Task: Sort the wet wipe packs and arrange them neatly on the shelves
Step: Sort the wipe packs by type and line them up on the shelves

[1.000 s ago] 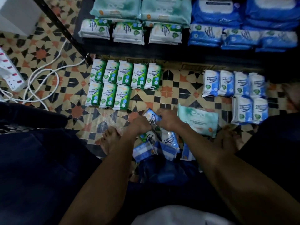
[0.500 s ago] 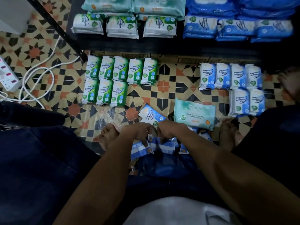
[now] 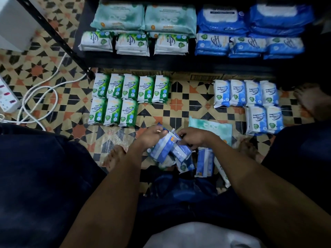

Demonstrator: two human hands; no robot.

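The left hand [image 3: 152, 136] and the right hand [image 3: 194, 138] each grip blue wipe packs [image 3: 165, 149] above the tiled floor [image 3: 188, 108], between the green packs [image 3: 114, 111] and the sorted blue packs [image 3: 258, 104].

Head view: you look steeply down from your own head, wide-angle.
Facing: toward the shelf [image 3: 179, 63] at the top.
Nearness: forearms fill the bottom; the tiled floor [image 3: 188, 108] lies close.
Shared views: only one camera.

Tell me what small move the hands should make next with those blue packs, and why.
Probably carry the blue pack in the left hand to the blue floor group, whose front row holds two against four behind. The right hand grips another blue pack from the same pile.
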